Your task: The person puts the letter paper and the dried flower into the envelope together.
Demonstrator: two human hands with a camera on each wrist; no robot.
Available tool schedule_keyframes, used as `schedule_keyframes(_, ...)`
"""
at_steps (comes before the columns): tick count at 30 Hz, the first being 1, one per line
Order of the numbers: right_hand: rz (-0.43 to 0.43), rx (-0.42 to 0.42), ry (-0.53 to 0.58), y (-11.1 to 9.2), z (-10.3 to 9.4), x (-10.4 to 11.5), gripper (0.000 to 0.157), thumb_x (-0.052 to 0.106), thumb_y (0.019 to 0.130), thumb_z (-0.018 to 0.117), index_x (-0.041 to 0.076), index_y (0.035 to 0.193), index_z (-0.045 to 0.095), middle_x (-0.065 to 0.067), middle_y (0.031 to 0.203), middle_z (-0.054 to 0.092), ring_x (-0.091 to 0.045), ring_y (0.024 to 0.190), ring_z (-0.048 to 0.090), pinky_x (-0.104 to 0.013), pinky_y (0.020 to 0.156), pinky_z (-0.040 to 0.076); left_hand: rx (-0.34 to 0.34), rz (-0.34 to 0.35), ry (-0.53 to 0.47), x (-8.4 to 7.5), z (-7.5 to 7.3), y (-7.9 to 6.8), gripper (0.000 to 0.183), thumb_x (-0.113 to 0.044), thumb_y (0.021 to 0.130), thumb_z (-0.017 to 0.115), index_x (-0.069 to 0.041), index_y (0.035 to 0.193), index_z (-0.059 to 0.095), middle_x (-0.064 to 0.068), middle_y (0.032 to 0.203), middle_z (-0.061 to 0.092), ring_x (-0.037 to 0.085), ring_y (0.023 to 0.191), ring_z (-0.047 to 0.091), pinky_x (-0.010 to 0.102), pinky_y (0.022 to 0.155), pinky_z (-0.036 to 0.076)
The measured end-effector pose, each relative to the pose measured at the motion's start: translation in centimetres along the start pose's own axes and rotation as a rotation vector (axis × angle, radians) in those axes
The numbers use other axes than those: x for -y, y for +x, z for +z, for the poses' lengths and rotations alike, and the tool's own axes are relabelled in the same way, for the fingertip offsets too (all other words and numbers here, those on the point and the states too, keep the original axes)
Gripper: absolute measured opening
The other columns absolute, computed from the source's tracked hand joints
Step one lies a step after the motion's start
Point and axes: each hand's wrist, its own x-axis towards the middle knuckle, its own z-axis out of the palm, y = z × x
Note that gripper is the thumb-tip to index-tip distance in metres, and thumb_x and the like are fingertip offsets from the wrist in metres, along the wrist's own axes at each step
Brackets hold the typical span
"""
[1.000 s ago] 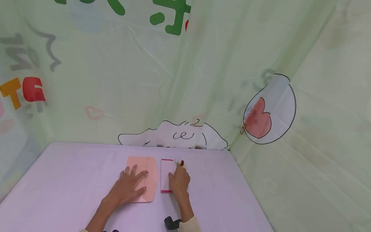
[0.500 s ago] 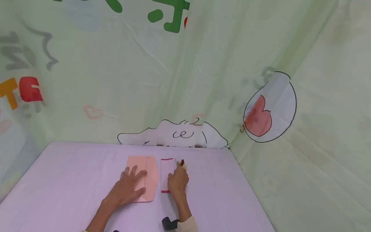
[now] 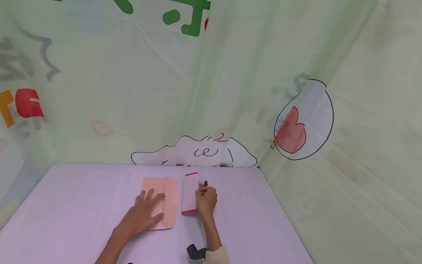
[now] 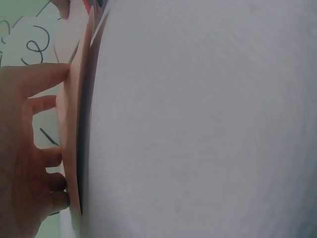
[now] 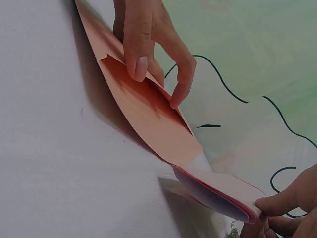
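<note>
A salmon-pink envelope lies on the table, its flap side pointing right. My left hand rests on it with fingers spread. In the right wrist view the envelope's mouth gapes, with the left thumb and a finger at its upper edge. Just right of the envelope is a folded pale pink sheet of paper with red edges. My right hand pinches its right side between thumb and fingers, and the sheet tilts up from the table. In the right wrist view its folded layers bow apart.
Beyond the right fingers lies a small dried-flower-like sprig with a dark red tip, partly hidden. A black device sits at the right wrist. A pale lilac cloth covers the table; printed curtains stand behind and to the right.
My right hand has taken hold of the folded paper's right side and raised it, so it now slants and sits slightly farther away. The left hand stays on the envelope.
</note>
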Motion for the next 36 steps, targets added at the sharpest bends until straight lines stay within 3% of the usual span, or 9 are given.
schedule_keyframes(4, 0.078, 0.04, 0.092, 0.0, -0.3, 0.4, 0.01, 0.005, 0.098, 0.077, -0.003, 0.104, 0.081, -0.019, 0.107, 0.075, -0.026, 0.094, 0.068, -0.032, 0.079, 0.063, 0.015, 0.001, 0.006, 0.1, 0.0, 0.0, 0.061, -0.046, 0.101, 0.069, -0.025, 0.156, 0.055, 0.029, 0.171, 0.04, 0.069, 0.155, 0.031, 0.085, 0.096, 0.051)
schedule_keyframes(9, 0.135, 0.109, 0.177, -0.1, -0.5, 1.3, 0.014, 0.008, 0.1, 0.076, -0.002, 0.109, 0.081, -0.018, 0.109, 0.072, -0.022, 0.088, 0.065, -0.025, 0.065, 0.056, -0.006, 0.006, 0.017, 0.1, -0.1, 0.2, 0.06, -0.045, 0.101, 0.071, -0.026, 0.155, 0.056, 0.028, 0.17, 0.042, 0.069, 0.153, 0.035, 0.083, 0.094, 0.054)
schedule_keyframes(12, 0.149, 0.14, 0.206, -0.2, -0.3, 1.5, 0.013, 0.007, 0.1, 0.075, -0.003, 0.107, 0.08, -0.018, 0.104, 0.072, -0.02, 0.082, 0.063, -0.023, 0.06, 0.053, -0.017, 0.014, 0.018, 0.2, -0.1, 0.3, 0.06, -0.043, 0.101, 0.071, -0.026, 0.155, 0.056, 0.028, 0.17, 0.042, 0.069, 0.153, 0.036, 0.083, 0.093, 0.055)
schedule_keyframes(16, 0.15, 0.172, 0.221, -0.6, 0.4, 1.1, 0.012, 0.003, 0.097, 0.075, -0.005, 0.105, 0.079, -0.016, 0.092, 0.072, -0.016, 0.07, 0.061, -0.021, 0.055, 0.05, -0.001, 0.015, 0.015, 0.2, -0.1, 0.3, 0.061, -0.045, 0.101, 0.07, -0.025, 0.157, 0.055, 0.029, 0.171, 0.041, 0.068, 0.155, 0.033, 0.084, 0.106, 0.048)
schedule_keyframes(20, 0.152, 0.197, 0.215, -0.9, 1.3, 0.2, 0.011, 0.002, 0.097, 0.075, -0.005, 0.103, 0.08, -0.013, 0.087, 0.072, -0.015, 0.066, 0.059, -0.02, 0.053, 0.048, 0.013, 0.004, 0.003, 0.2, 0.1, 0.3, 0.063, -0.047, 0.101, 0.069, -0.024, 0.158, 0.054, 0.03, 0.171, 0.04, 0.067, 0.156, 0.031, 0.08, 0.121, 0.037)
schedule_keyframes(29, 0.142, 0.185, 0.11, -1.7, 2.8, -0.4, 0.006, 0.007, 0.096, 0.081, 0.001, 0.096, 0.081, -0.009, 0.082, 0.072, -0.016, 0.064, 0.06, -0.026, 0.052, 0.049, 0.023, -0.003, -0.001, 0.3, 0.3, 0.1, 0.064, -0.048, 0.101, 0.068, -0.024, 0.158, 0.054, 0.03, 0.172, 0.039, 0.065, 0.158, 0.03, 0.077, 0.128, 0.03)
schedule_keyframes(36, 0.097, 0.174, 0.1, -2.1, 3.4, -0.6, 0.004, 0.006, 0.092, 0.083, 0.005, 0.089, 0.081, -0.006, 0.073, 0.072, -0.013, 0.055, 0.059, -0.021, 0.046, 0.047, 0.022, 0.021, 0.009, 0.3, -0.1, -0.1, 0.066, -0.052, 0.102, 0.066, -0.021, 0.159, 0.053, 0.031, 0.172, 0.039, 0.065, 0.158, 0.031, 0.076, 0.129, 0.029)
